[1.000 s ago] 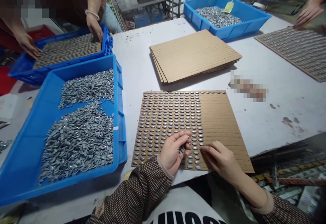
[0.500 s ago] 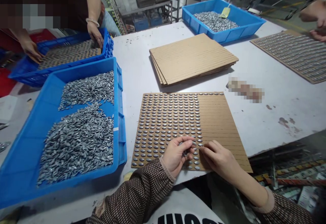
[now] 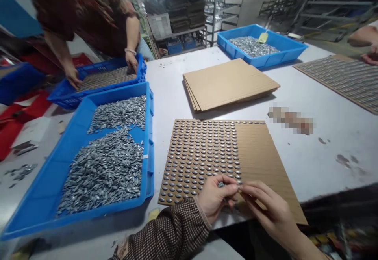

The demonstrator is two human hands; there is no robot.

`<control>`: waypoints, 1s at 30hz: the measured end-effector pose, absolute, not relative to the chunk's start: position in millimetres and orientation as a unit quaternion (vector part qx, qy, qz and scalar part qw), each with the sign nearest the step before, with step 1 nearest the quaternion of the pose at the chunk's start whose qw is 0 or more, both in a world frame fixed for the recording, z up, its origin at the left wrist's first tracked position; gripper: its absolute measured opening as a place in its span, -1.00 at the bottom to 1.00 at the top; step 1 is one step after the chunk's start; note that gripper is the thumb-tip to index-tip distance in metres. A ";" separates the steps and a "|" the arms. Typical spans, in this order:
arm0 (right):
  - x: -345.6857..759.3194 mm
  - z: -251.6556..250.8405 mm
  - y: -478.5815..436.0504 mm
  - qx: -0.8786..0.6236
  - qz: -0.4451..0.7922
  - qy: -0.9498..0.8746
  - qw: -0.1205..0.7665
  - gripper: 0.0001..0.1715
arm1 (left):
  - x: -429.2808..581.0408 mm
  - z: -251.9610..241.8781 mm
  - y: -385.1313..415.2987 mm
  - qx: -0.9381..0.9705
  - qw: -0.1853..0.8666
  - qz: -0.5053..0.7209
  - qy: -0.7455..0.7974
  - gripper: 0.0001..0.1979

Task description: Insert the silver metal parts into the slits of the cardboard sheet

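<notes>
A slotted cardboard sheet (image 3: 262, 153) lies before me, its left part covered by rows of small grey oval metal pieces (image 3: 203, 145). One more row of pieces runs along its far edge. My left hand (image 3: 215, 197) is closed around a few of these pieces above the near edge of the sheet; some grey shows between the fingers. My right hand (image 3: 270, 205) is pinched, its fingertips meeting my left thumb and forefinger at a small piece, mostly hidden between them. Left of the sheet stands a blue tray (image 3: 150, 142) holding two heaps of loose oval pieces (image 3: 103, 165).
Behind the sheet lies a stack of bare cardboard sheets (image 3: 230, 82). Another blue tray (image 3: 265, 61) with pieces and a yellow scoop (image 3: 262, 38) stands farther back. At left a co-worker handles a filled sheet in a blue crate (image 3: 97, 96). Another person's hands are beside a filled sheet (image 3: 339, 78) at right.
My view has tilted up and shifted left, so the table sits lower and farther right. My right fingertips have moved from the sheet to meet my left fingertips.
</notes>
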State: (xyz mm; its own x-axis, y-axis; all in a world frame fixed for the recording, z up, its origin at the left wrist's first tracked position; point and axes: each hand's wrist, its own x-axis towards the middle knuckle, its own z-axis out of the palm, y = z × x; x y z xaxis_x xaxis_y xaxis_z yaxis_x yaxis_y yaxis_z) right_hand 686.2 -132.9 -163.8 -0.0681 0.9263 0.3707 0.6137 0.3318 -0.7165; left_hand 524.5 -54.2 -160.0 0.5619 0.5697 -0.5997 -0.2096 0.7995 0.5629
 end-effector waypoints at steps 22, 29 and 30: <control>696.1 -200.3 -153.4 -0.597 0.193 -0.686 0.369 -0.84 | 495.8 -151.6 -45.5 0.142 0.861 0.256 0.416 -0.86; 696.3 -208.8 -146.8 -0.596 0.143 -0.728 0.307 -0.76 | 494.1 -156.2 -48.9 0.152 0.860 0.240 0.423 -0.91; 696.9 -209.6 -145.9 -0.597 0.137 -0.732 0.299 -0.76 | 494.6 -156.1 -49.7 0.151 0.862 0.235 0.424 -0.89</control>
State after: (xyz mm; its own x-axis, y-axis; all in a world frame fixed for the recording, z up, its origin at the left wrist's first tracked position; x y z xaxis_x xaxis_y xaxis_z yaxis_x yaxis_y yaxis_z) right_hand 696.9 -145.9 -209.6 -0.1084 0.9554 0.2749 0.7916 0.2502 -0.5575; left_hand 494.6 -49.7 -156.1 0.5307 0.5336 -0.6586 -0.2770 0.8435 0.4602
